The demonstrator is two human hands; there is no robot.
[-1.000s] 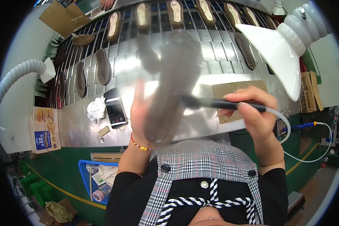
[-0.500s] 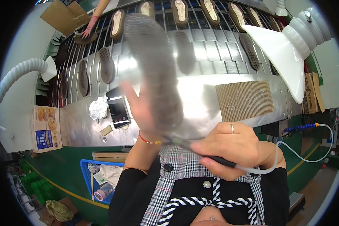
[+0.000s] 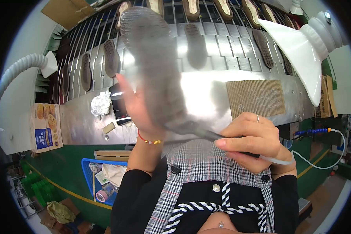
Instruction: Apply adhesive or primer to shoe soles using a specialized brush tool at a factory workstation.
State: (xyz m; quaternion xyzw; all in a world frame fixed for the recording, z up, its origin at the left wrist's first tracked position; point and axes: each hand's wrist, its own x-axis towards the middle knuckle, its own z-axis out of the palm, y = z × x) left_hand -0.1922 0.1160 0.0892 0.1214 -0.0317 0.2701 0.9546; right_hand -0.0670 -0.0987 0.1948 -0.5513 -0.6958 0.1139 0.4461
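Observation:
A dark brown shoe sole (image 3: 154,70) stands on end before me, blurred by motion, toe end away from me. My left hand (image 3: 136,111), a red string bracelet at its wrist, holds the sole near its heel; the thumb sticks out to the left and the other fingers are hidden behind it. In my right hand (image 3: 251,142) is a slim brush-like applicator (image 3: 212,134) with a black handle, a pale tube (image 3: 277,160) running from its back end. Its front end is at the near end of the sole; whether they touch I cannot tell.
Beyond the metal bench edge (image 3: 80,124) runs a slatted conveyor carrying soles (image 3: 111,58) and shoe uppers (image 3: 192,8). Ribbed cardboard (image 3: 256,98), a phone (image 3: 121,115) and crumpled white tissue (image 3: 100,104) lie on the bench. White suction hoods (image 3: 296,50) flank it; a blue basket (image 3: 89,171) stands lower left.
My right hand and the applicator have moved right and slightly up. The sole has shifted a little left and up. Another person's hand at the far left has gone from view.

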